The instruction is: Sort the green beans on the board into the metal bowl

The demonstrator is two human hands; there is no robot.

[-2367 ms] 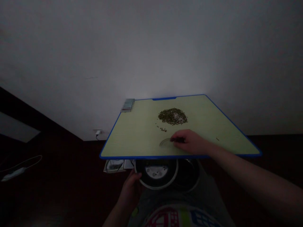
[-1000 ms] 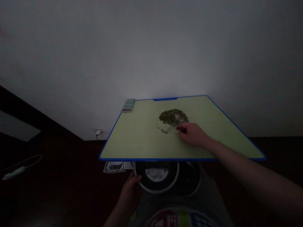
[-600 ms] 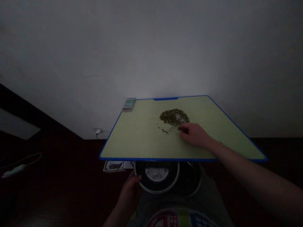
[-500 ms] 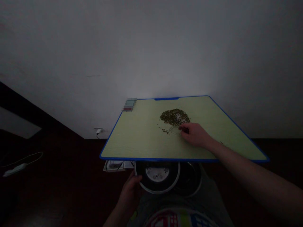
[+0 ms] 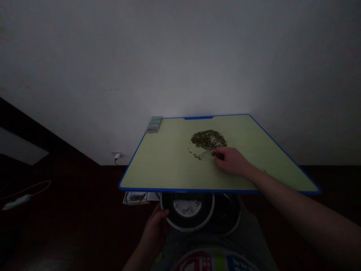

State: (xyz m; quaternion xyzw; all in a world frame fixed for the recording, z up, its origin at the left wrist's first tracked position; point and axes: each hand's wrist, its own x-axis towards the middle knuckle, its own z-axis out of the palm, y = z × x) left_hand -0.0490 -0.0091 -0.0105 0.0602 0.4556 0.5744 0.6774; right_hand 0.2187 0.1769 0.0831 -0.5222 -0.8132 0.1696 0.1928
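A pale green table [image 5: 158, 165] with a blue rim holds a heap of small dark green beans [image 5: 208, 139]. My right hand [image 5: 231, 161] rests on the table just in front of the heap, fingers pinched around a thin clear spoon-like tool [image 5: 207, 155] whose tip lies among a few loose beans [image 5: 195, 154]. Below the table's near edge, my left hand [image 5: 154, 228] grips the rim of a dark round bowl with a white rim [image 5: 187, 207] held in my lap.
A second dark bowl [image 5: 227, 210] sits beside the first, to its right. A small blurred box [image 5: 153, 124] lies at the table's far left corner. A white tray [image 5: 137, 197] shows under the table. A cable [image 5: 19, 195] lies on the dark floor at left.
My right hand slid away from the table's near edge, up and right to the heap, carrying the clear tool. Over the last half second it has barely moved. The left hand kept its hold on the bowl.
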